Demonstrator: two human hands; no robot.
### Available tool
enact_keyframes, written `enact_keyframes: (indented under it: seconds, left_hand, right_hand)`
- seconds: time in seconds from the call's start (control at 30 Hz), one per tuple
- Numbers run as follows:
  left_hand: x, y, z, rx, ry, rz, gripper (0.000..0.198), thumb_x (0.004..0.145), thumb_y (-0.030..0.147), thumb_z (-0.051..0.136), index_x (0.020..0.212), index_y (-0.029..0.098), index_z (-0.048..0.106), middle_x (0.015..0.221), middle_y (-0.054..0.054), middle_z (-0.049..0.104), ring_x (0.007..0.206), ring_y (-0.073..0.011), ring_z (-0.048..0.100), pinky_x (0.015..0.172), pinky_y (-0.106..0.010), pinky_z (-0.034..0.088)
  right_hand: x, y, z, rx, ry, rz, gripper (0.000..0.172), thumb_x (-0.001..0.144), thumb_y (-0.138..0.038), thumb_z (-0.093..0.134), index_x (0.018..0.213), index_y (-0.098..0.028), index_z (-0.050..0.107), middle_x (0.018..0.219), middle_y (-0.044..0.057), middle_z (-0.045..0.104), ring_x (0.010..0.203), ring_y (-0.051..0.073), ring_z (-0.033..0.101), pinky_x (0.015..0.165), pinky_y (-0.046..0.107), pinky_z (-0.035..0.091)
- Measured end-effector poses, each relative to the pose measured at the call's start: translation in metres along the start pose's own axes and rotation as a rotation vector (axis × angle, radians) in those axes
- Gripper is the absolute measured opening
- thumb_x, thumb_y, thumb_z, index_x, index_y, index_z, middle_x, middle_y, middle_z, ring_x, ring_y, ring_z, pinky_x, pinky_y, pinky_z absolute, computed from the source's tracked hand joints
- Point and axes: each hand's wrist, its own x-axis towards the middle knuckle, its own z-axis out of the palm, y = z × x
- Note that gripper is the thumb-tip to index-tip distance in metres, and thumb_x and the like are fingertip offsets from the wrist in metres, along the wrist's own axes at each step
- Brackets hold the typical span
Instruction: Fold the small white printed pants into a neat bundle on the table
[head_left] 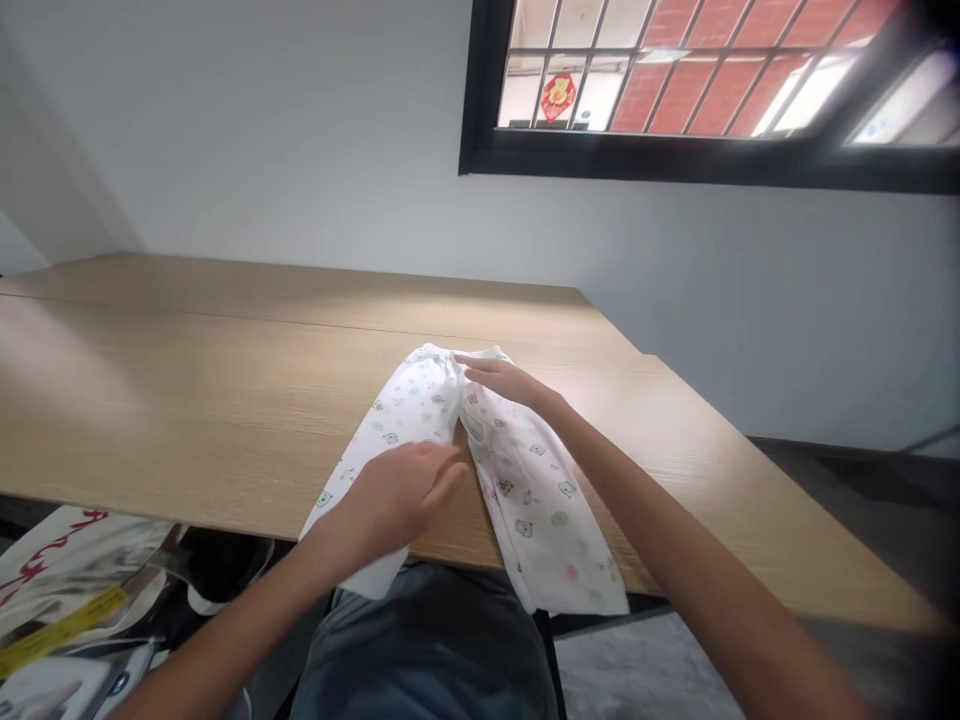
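A small pair of white pants (536, 470) with green and pink animal prints lies spread on the wooden table (225, 400). The waist is at the far end, and both legs reach toward me, their ends hanging past the near edge. My right hand (501, 378) rests flat near the waist and crotch, fingers stretched out to the left. Over the inner side of the left leg is my left hand (409, 490), thumb apart from its fingers and nothing held. Whether it touches the cloth, I cannot tell. Part of that leg is hidden beneath my left hand and forearm.
The table's near edge runs just in front of my lap (427, 650). Below it on the left are a white bag with red lettering (52, 550) and a yellow strip (64, 630). Behind the table stands a pale wall (300, 130) with a dark-framed barred window (600, 150).
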Motion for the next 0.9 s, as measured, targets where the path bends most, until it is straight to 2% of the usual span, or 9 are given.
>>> enact_keyframes:
  seconds: [0.1,0.23,0.37,0.43,0.47,0.53,0.63,0.7,0.9]
  left_hand:
    - [0.065,0.017,0.004,-0.005,-0.137,0.19,0.042,0.089,0.042,0.026,0.128,0.027,0.034,0.13,-0.001,0.036,0.121,-0.0137,0.035,0.109,-0.03,0.032]
    - [0.113,0.034,0.034,0.073,-0.221,0.221,0.047,0.089,0.038,0.027,0.124,0.009,0.038,0.118,-0.012,0.045,0.115,-0.0221,0.042,0.104,-0.041,0.038]
    - [0.076,0.056,0.064,0.111,-0.177,0.365,0.054,0.089,0.039,0.023,0.134,0.01,0.017,0.139,-0.01,0.014,0.132,-0.0241,0.011,0.115,-0.042,0.018]
    - [0.042,0.071,0.081,0.131,-0.15,0.414,0.062,0.086,0.048,0.022,0.135,0.01,0.016,0.14,-0.011,0.009,0.132,-0.0255,0.009,0.115,-0.045,0.021]
    - [0.026,0.078,0.091,0.154,-0.101,0.43,0.072,0.083,0.057,0.024,0.134,0.007,0.016,0.139,-0.013,0.009,0.131,-0.0283,0.01,0.113,-0.047,0.024]
    - [0.005,0.09,0.112,0.247,0.182,0.443,0.083,0.078,0.065,0.031,0.13,0.001,0.026,0.135,-0.02,0.017,0.127,-0.035,0.022,0.105,-0.049,0.038]
    - [-0.001,0.102,0.142,0.367,0.577,0.361,0.06,0.079,0.045,0.045,0.121,0.004,0.043,0.13,-0.019,0.031,0.117,-0.0339,0.038,0.094,-0.045,0.05]
    - [0.004,0.106,0.153,0.442,0.713,0.273,0.043,0.079,0.032,0.046,0.116,0.009,0.049,0.126,-0.015,0.038,0.114,-0.0302,0.042,0.09,-0.043,0.053]
    - [0.009,0.105,0.154,0.434,0.789,0.255,0.032,0.082,0.025,0.04,0.109,0.017,0.055,0.119,-0.009,0.045,0.109,-0.0259,0.046,0.085,-0.042,0.056]
  right_hand:
    - [-0.034,0.002,-0.012,-0.001,-0.108,0.059,0.052,0.09,-0.044,0.032,0.136,-0.019,0.038,0.135,0.001,0.037,0.124,0.02,0.037,0.103,0.035,0.031]
    - [-0.047,0.004,-0.004,-0.103,-0.239,0.074,0.05,0.091,-0.038,0.029,0.136,-0.018,0.038,0.138,0.001,0.032,0.127,0.021,0.031,0.106,0.039,0.027]
    - [-0.027,0.019,0.008,-0.195,-0.12,0.058,0.053,0.091,-0.031,0.027,0.14,-0.011,0.027,0.144,0.004,0.018,0.134,0.019,0.015,0.11,0.036,0.014]
    - [-0.013,0.029,0.011,-0.221,-0.04,0.078,0.053,0.091,-0.028,0.025,0.14,-0.006,0.026,0.144,0.008,0.016,0.134,0.019,0.013,0.11,0.036,0.012]
    - [-0.006,0.033,0.011,-0.228,-0.001,0.093,0.053,0.091,-0.027,0.024,0.139,-0.004,0.026,0.144,0.01,0.017,0.134,0.02,0.013,0.11,0.036,0.012]
    - [0.003,0.04,0.013,-0.229,0.067,0.115,0.053,0.091,-0.026,0.024,0.138,-0.003,0.029,0.143,0.011,0.019,0.134,0.021,0.015,0.11,0.036,0.013]
    - [0.006,0.046,0.017,-0.199,0.158,0.105,0.049,0.09,-0.025,0.028,0.134,-0.008,0.039,0.14,0.007,0.029,0.132,0.018,0.022,0.109,0.032,0.016]
    - [0.003,0.048,0.019,-0.161,0.241,0.108,0.046,0.088,-0.022,0.031,0.13,-0.012,0.045,0.136,0.004,0.037,0.128,0.015,0.03,0.107,0.027,0.022]
    - [-0.006,0.055,0.015,-0.032,0.496,0.323,0.055,0.075,-0.01,0.037,0.129,-0.014,0.047,0.13,0.008,0.044,0.12,0.021,0.04,0.097,0.033,0.033]
